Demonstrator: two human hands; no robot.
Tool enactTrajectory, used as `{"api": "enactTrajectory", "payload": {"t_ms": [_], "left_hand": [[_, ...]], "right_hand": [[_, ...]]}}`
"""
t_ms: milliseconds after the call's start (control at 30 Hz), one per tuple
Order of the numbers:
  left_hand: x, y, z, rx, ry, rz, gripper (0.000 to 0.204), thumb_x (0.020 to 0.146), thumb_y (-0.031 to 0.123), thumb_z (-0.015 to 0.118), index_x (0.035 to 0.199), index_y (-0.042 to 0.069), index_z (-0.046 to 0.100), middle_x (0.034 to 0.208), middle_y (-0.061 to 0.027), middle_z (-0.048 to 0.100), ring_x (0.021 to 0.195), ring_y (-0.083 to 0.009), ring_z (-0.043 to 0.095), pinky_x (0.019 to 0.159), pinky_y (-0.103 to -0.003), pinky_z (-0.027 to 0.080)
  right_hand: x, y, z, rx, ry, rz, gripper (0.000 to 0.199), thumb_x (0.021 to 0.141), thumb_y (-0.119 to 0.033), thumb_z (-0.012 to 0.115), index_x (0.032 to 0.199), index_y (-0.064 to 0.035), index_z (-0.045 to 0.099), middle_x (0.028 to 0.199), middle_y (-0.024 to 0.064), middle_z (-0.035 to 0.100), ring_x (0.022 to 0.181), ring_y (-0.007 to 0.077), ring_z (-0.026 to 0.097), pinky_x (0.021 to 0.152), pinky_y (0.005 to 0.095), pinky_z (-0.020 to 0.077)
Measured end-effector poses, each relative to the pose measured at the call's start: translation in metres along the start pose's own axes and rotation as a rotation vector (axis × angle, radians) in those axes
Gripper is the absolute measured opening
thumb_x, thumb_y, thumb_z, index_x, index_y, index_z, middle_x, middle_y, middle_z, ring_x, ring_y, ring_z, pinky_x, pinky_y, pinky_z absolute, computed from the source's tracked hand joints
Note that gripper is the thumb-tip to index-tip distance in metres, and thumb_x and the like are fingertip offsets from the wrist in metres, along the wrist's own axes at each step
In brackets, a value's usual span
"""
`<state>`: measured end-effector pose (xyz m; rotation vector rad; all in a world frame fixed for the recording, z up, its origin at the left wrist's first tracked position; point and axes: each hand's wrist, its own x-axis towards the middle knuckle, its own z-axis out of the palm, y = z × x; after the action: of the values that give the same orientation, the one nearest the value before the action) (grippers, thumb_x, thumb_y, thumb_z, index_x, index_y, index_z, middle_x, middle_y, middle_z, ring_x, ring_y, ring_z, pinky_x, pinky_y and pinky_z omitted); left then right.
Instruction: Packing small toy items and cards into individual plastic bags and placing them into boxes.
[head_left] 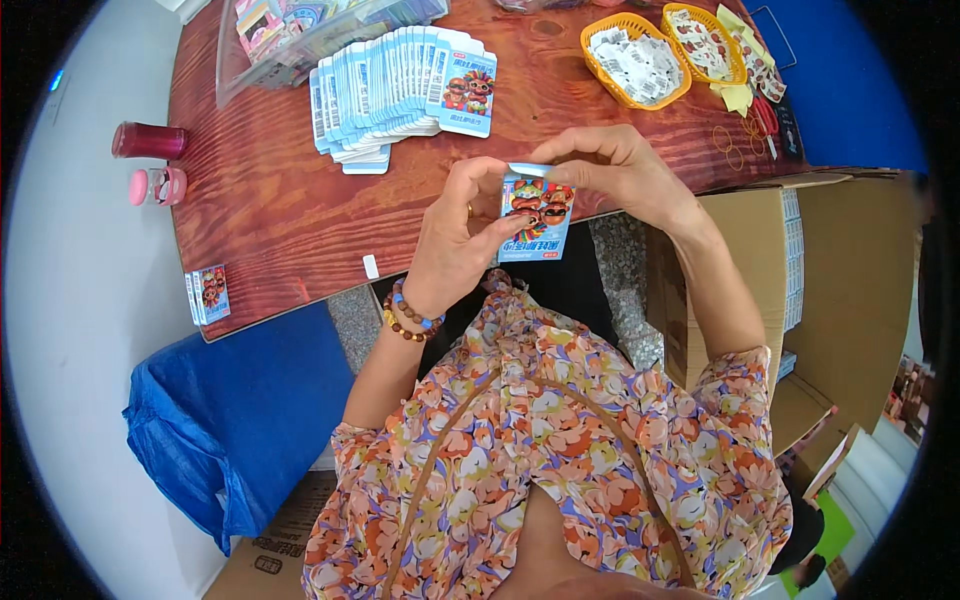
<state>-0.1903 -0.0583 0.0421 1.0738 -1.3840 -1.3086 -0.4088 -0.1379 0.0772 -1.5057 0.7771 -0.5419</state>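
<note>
In front of my chest, at the table's near edge, is a small light-blue cardboard box with cartoon figures printed on it. My left hand grips its left side, thumb across the printed face. At the top end, my right hand pinches the raised flap between thumb and fingers. A bead bracelet circles my left wrist. Beyond my hands lies a fanned row of flat blue-and-white boxes of the same print.
Two yellow baskets with small printed pieces stand back right, near red scissors. A clear bin is at back left. Two jars and small boxes line the left edge. An open carton stands right, a blue bag left.
</note>
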Motion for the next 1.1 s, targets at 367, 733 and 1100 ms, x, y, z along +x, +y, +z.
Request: {"api": "enactTrajectory", "payload": {"t_ms": [367,733,1100], "left_hand": [[-0.005,-0.005,-0.004,0.009,-0.029,-0.053,0.055,0.086,0.001,0.073,0.129,0.005,0.039,0.1,-0.0119,0.065,0.086,-0.0167,0.068,0.071,-0.031,0.055],[-0.004,-0.017,0.004,-0.123,0.057,-0.081,0.058,0.085,-0.001,0.071,0.137,0.006,0.046,0.103,-0.0098,0.067,0.09,-0.0139,0.068,0.075,-0.029,0.055],[-0.018,-0.017,0.006,-0.238,0.079,-0.134,0.045,0.089,-0.003,0.067,0.132,0.004,0.055,0.108,-0.0067,0.069,0.097,-0.0122,0.067,0.083,-0.028,0.055]], "right_hand": [[-0.003,-0.002,0.009,-0.193,0.076,0.066,0.024,0.092,-0.001,0.063,0.114,-0.0024,0.072,0.102,0.0074,0.076,0.094,0.0085,0.068,0.085,0.025,0.0545],[-0.011,0.006,0.021,-0.545,0.107,-0.245,0.029,0.088,-0.003,0.067,0.117,-0.0017,0.069,0.115,0.0125,0.072,0.104,0.0215,0.071,0.087,0.0323,0.0563],[-0.025,0.02,0.027,-0.021,0.182,0.1,0.032,0.088,0.001,0.067,0.12,-0.0003,0.067,0.118,0.011,0.07,0.107,0.0198,0.068,0.09,0.0319,0.0563]]}}
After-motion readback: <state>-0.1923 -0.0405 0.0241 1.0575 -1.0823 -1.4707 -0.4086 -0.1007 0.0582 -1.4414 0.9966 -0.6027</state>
